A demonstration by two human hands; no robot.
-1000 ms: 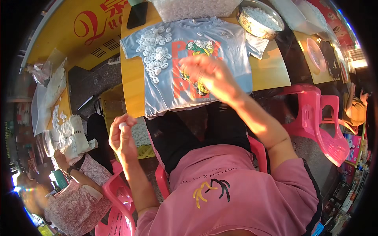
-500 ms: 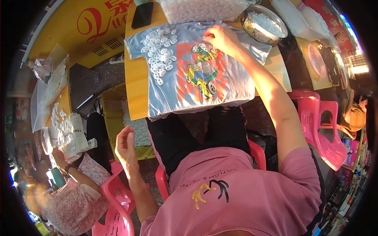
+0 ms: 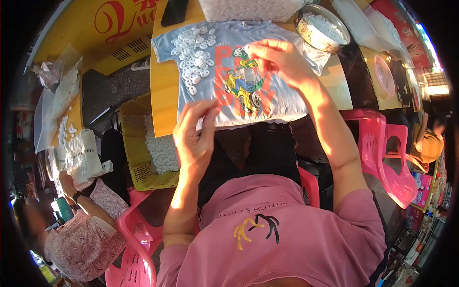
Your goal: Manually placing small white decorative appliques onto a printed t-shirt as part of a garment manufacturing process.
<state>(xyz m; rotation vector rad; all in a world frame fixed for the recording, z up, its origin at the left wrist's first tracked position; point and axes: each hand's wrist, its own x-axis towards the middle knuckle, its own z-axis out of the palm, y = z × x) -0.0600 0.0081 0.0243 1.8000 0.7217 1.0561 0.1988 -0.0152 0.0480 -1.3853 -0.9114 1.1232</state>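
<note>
A light blue children's T-shirt [image 3: 287, 103] with a cartoon print lies spread on the yellow table. On its left part sits a loose pile of small white oval plastic pieces [image 3: 193, 60] with two holes each. My right hand [image 3: 282, 60] is over the right of the print, fingertips pinched, with a bit of a white piece showing at the tips. My left hand [image 3: 195, 131] is raised by the shirt's near left edge, thumb and fingers curled together. Whatever is between them, if anything, is too small to make out.
Behind the shirt stand a clear tub [image 3: 253, 10] of white pieces, a patterned metal bowl [image 3: 321, 28] and a dark phone [image 3: 174, 12]. A yellow crate [image 3: 136, 112] is beside my legs. Pink chairs [image 3: 377, 138] stand at right and left. Another person [image 3: 86, 234] works at left.
My left hand has risen from beside my lap to the shirt's near edge. My right hand has drawn slightly nearer, and the white pieces on the print under it are no longer seen there.
</note>
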